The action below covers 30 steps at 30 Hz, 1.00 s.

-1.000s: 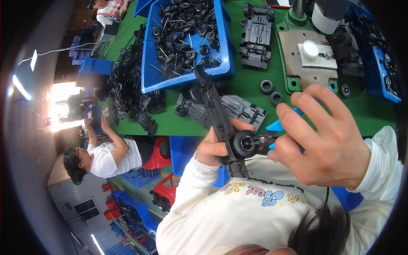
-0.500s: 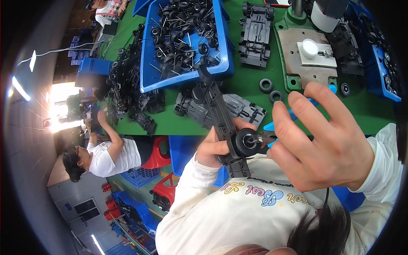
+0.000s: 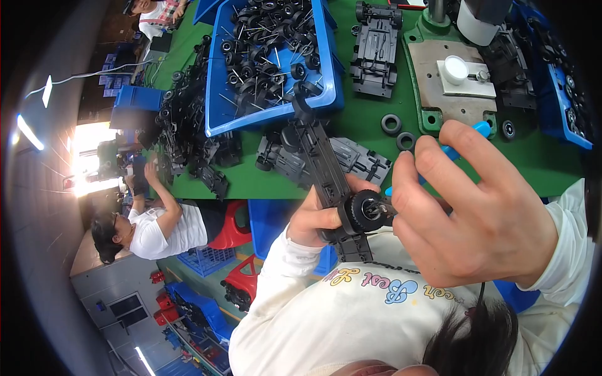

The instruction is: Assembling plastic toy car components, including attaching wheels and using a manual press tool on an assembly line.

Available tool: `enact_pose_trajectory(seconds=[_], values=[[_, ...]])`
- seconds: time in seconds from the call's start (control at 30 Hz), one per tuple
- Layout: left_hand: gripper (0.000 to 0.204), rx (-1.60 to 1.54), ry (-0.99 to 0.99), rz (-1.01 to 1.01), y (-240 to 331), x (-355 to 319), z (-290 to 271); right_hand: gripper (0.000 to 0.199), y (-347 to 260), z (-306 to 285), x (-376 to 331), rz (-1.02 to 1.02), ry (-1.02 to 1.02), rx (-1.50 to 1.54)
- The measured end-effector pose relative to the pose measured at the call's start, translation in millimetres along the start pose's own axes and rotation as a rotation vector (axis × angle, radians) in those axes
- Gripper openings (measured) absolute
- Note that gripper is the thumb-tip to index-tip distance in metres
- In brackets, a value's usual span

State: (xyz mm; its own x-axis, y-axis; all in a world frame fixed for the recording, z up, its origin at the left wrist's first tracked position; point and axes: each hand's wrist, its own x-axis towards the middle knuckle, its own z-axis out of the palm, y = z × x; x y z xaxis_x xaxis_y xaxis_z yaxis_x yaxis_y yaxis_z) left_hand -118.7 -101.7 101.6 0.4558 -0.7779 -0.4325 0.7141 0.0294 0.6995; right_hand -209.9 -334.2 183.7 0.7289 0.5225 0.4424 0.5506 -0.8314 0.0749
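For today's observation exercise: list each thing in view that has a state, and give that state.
left hand: gripping the chassis
right hand: holding a blue-handled tool
toy car chassis: held up, wheel fitted
blue bin: full of wheels and axles
second chassis: flat on the table

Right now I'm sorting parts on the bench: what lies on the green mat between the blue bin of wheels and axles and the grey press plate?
In the head view, a black toy car chassis lies between the blue bin and the grey press plate; two loose black tyres sit just below it on the green mat.
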Motion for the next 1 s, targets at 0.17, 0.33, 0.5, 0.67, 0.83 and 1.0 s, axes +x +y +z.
enact_pose_trajectory(seconds=[0.17, 0.33, 0.5, 0.67, 0.83, 1.0], values=[[0.070, 0.001, 0.012, 0.014, -2, -1, 1, 0.017, -2, -4, 0, 0.048, -0.035, 0.049], [0.070, 0.032, 0.034, 0.068, 0, 3, 9, 0.015, -1, -8, 2, 0.056, -0.140, 0.059], [0.070, 0.083, 0.000, 0.044, 4, 6, 8, 0.015, -3, -6, 3, 0.036, -0.141, -0.003], [0.066, 0.053, 0.060, 0.066, 0, 3, 9, 0.016, 2, -4, 2, -0.039, -0.160, -0.092], [0.064, 0.084, -0.001, 0.037, 4, 2, 8, 0.015, 3, -5, -1, -0.078, -0.195, -0.101], [0.066, 0.103, -0.034, 0.005, 6, 5, 7, 0.015, 3, -2, -3, -0.088, -0.225, -0.107]])
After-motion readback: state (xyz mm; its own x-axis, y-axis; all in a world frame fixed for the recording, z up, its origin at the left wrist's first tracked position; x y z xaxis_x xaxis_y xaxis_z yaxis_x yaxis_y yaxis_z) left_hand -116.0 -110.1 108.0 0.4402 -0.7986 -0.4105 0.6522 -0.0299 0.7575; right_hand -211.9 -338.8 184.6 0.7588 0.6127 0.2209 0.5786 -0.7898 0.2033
